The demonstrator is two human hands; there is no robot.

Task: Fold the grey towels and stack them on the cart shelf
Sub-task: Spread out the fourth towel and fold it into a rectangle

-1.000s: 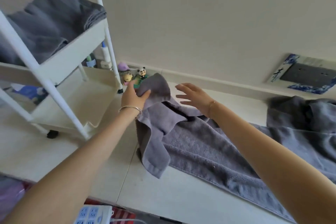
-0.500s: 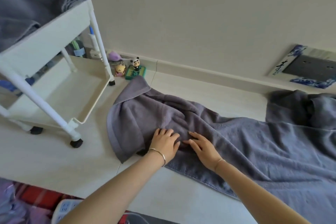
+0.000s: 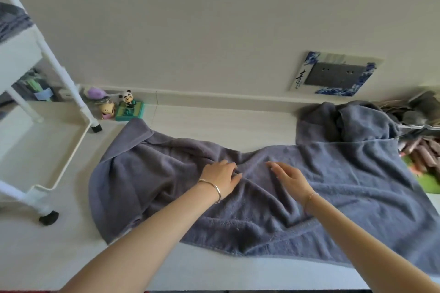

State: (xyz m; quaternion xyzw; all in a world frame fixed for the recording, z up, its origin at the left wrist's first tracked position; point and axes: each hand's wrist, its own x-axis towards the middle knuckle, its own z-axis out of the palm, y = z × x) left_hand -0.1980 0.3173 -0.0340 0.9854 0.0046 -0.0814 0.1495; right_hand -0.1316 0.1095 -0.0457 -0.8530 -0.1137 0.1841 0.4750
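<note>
Both hands, left hand [image 3: 220, 177] and right hand [image 3: 289, 177], spread flat on grey towel [image 3: 333, 173]. Soft, limp, creased; likely light. Take hold at the corners.

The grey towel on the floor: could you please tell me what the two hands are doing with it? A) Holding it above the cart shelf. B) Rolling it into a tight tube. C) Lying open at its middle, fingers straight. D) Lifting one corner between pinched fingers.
C: the left hand and the right hand lie open and flat at the middle of the towel, which is spread out on the floor.
</note>
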